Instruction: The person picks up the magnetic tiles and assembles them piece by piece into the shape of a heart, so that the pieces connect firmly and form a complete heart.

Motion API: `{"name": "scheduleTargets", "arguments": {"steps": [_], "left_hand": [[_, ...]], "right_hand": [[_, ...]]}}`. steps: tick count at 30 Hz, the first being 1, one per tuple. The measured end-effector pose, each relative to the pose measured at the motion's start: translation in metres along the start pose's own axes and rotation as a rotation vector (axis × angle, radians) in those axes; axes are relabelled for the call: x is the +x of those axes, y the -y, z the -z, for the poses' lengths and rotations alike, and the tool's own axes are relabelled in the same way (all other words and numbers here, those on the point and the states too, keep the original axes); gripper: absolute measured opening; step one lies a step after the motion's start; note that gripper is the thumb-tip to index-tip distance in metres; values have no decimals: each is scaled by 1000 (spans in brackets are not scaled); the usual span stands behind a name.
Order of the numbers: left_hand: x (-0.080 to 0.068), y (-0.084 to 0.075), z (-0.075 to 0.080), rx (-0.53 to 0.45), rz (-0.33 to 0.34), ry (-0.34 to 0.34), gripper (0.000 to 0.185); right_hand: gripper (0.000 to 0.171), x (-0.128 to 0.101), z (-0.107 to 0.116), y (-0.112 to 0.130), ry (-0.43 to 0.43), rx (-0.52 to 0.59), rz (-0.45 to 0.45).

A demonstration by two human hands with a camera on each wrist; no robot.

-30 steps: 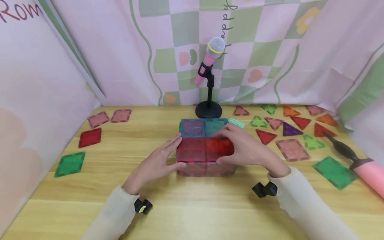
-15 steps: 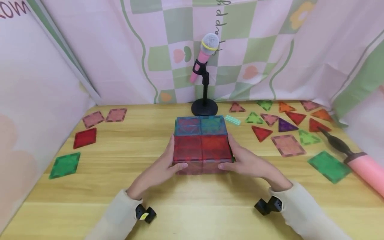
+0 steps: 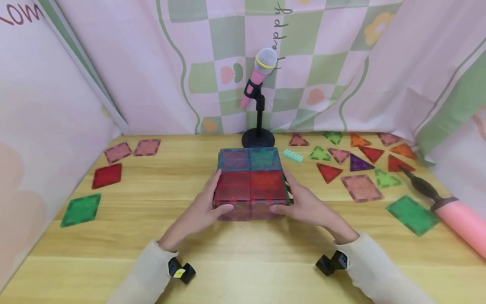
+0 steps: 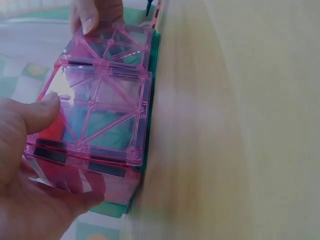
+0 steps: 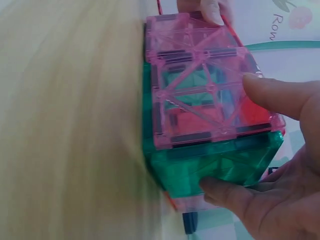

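The tile box (image 3: 249,185) sits on the wooden table (image 3: 250,261) in front of the microphone stand (image 3: 259,137). The left hand (image 3: 198,213) and right hand (image 3: 309,207) grasp it from opposite ends — thumbs on the pink front panel (image 4: 97,107), fingers around the ends, the right ones against the green end wall (image 5: 215,162). Step in hand, by judgement: steadying and squaring the joined tiles. Next move calls for even, gentle pressure from both sides — panels seem joined only at their edges and could fold if squeezed. Loose tiles (image 3: 361,188) lie apart, both sides.
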State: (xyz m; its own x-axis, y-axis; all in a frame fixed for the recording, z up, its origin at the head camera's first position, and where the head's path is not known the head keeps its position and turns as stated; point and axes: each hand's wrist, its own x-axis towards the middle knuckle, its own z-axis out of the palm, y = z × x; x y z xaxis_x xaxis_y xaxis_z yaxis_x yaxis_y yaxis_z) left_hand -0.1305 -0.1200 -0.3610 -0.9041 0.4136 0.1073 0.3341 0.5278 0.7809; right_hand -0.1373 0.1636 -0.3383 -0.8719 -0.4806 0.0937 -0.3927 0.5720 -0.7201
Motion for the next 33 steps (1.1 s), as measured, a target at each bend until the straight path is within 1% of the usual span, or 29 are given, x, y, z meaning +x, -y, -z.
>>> {"name": "scheduleTargets", "arguments": {"steps": [4, 7, 9, 12, 14, 16, 19, 22, 25, 28, 30, 33], "left_hand": [[0, 8, 9, -12, 20, -47, 92], [0, 18, 20, -14, 30, -82, 90], [1, 25, 29, -16, 35, -106, 89], [3, 39, 41, -21, 53, -155, 84], [7, 47, 48, -19, 72, -213, 80], [13, 55, 54, -43, 88, -281, 76], [24, 65, 59, -67, 113, -385, 72], [35, 72, 61, -73, 157, -458, 69], [43, 78, 62, -74, 221, -500, 69], [50, 85, 65, -112, 242, -527, 68], [54, 91, 67, -156, 223, -534, 68], [56, 98, 70, -224, 178, -537, 69]], "right_hand": [[103, 11, -9, 1, -6, 46, 26], [103, 27, -18, 4, -8, 110, 73], [101, 39, -24, 5, -14, 133, 94], [98, 60, -35, 5, -19, 208, 107], [96, 74, -43, 6, -27, 252, 89], [95, 89, -50, 6, -51, 286, 62], [89, 110, -58, 8, -110, 272, 17], [79, 127, -62, 9, -168, 244, -14], [73, 141, -65, 9, -196, 233, -40], [73, 153, -67, 6, -206, 259, -45], [75, 160, -68, 4, -206, 284, -43], [77, 166, -70, 2, -195, 307, -65]]}}
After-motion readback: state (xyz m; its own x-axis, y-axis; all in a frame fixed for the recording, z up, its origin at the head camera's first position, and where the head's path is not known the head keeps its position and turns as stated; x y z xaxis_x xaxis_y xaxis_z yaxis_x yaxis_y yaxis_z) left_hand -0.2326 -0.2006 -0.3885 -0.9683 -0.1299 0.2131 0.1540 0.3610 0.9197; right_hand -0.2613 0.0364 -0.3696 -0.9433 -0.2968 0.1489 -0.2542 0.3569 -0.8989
